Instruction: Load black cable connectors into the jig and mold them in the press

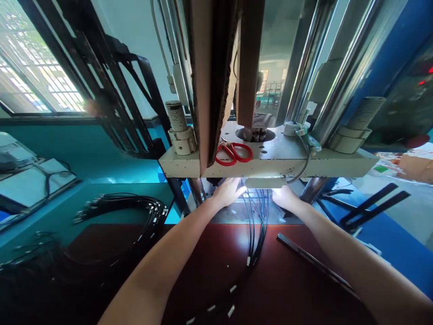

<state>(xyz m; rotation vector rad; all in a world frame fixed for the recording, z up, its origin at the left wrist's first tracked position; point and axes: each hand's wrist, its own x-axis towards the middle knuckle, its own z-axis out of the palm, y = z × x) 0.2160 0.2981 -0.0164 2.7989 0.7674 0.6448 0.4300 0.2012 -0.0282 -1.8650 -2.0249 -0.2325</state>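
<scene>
Both hands reach under the white platen of a press (291, 168). My left hand (228, 192) is at the left side of the lit gap, its fingertips partly hidden by the platen. My right hand (286, 197) is at the right side of that gap, washed out by the lamp, so its fingers do not show clearly. Between the hands, several black cables (260, 212) run out of the press toward me over the brown tabletop (291, 280). White tags sit on the cables. What the fingers touch inside the press cannot be made out.
Red-handled scissors (241, 152) lie on the platen beside an upright cardboard sheet (211, 90). A dark metal bar (314, 262) rests on the table near my right forearm. Bundled black cables (149, 212) lie at left. Steel columns (352, 76) flank the press.
</scene>
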